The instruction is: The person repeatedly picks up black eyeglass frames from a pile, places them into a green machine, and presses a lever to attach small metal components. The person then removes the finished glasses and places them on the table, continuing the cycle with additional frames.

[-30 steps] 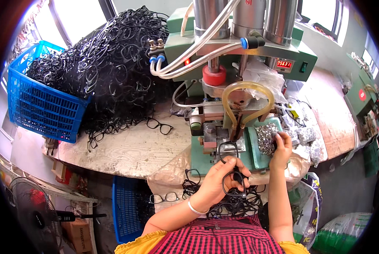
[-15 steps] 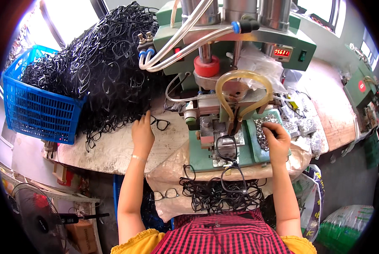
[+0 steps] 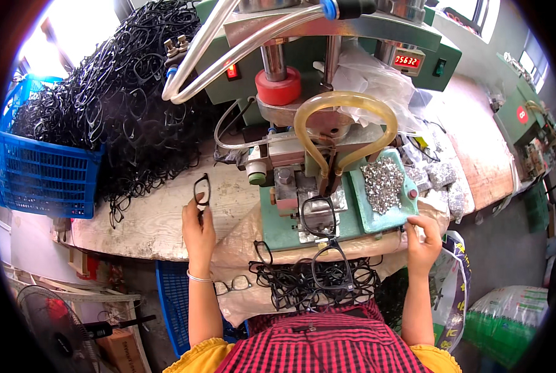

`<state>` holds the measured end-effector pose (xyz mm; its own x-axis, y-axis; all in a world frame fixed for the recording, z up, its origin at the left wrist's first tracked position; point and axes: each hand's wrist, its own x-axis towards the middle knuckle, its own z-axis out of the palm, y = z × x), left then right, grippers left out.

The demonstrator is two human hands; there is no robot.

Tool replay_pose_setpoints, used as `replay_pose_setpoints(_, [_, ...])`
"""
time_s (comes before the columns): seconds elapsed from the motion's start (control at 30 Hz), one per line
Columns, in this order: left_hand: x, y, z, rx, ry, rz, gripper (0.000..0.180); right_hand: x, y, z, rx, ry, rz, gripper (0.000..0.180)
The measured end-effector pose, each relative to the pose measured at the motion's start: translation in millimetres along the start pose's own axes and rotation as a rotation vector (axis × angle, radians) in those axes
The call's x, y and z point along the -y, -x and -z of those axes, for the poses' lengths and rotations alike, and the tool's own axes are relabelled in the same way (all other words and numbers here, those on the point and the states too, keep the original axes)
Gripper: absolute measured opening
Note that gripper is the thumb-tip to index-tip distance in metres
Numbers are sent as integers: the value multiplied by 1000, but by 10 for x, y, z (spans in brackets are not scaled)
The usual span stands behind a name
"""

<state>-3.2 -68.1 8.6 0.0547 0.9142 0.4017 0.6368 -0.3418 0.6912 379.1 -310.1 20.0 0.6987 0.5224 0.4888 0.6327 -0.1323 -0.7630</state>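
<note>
My left hand (image 3: pixel 198 234) holds a black eyeglass frame (image 3: pixel 202 190) upright above the worn wooden bench (image 3: pixel 135 224), just left of the green press machine (image 3: pixel 328 93). My right hand (image 3: pixel 422 239) rests at the front edge of the green tray (image 3: pixel 359 208), which holds a heap of small silver metal parts (image 3: pixel 383 181); its fingers are curled, and whether they pinch a part I cannot tell. Another black frame (image 3: pixel 318 214) sits on the machine's fixture between my hands. A tangle of black frames (image 3: pixel 315 283) lies in my lap.
A big heap of black frames (image 3: pixel 129 93) fills the bench's left side and spills from a blue plastic basket (image 3: pixel 39 177). A yellowish hose loop (image 3: pixel 343 124) hangs over the fixture. A second blue crate (image 3: pixel 172 304) and a fan (image 3: pixel 54 323) stand below the bench.
My left hand left the lap, reached to the bench and picked up a black frame, now lifted toward the machine. My right hand drew back from the metal parts to the tray's front edge.
</note>
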Motion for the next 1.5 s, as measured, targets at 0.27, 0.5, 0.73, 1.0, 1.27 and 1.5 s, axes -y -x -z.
replay_pose_setpoints(0.27, [-492,-150,-453,116,677,-45,12,966,-648,-1009,270,-476,107,11])
replay_pose_setpoints(0.5, [-371,307,-460,36,806,145,18,1043,-368,-1117,277,-772,-203,21])
replay_pose_setpoints(0.73, [-1628,-76,52,-90,1003,-631,13,1252,-327,-1057,389,-1085,-383,43])
replay_pose_setpoints(1.0, [-1747,-124,-41,-11,796,-702,14,1468,-217,-802,254,-552,29,39])
replay_pose_setpoints(1.27, [-1759,108,-235,318,380,-1055,28,-23,-598,-782,161,387,166,21])
replay_pose_setpoints(1.5, [-1654,97,-224,313,391,-1039,26,-32,-613,-846,220,328,443,11])
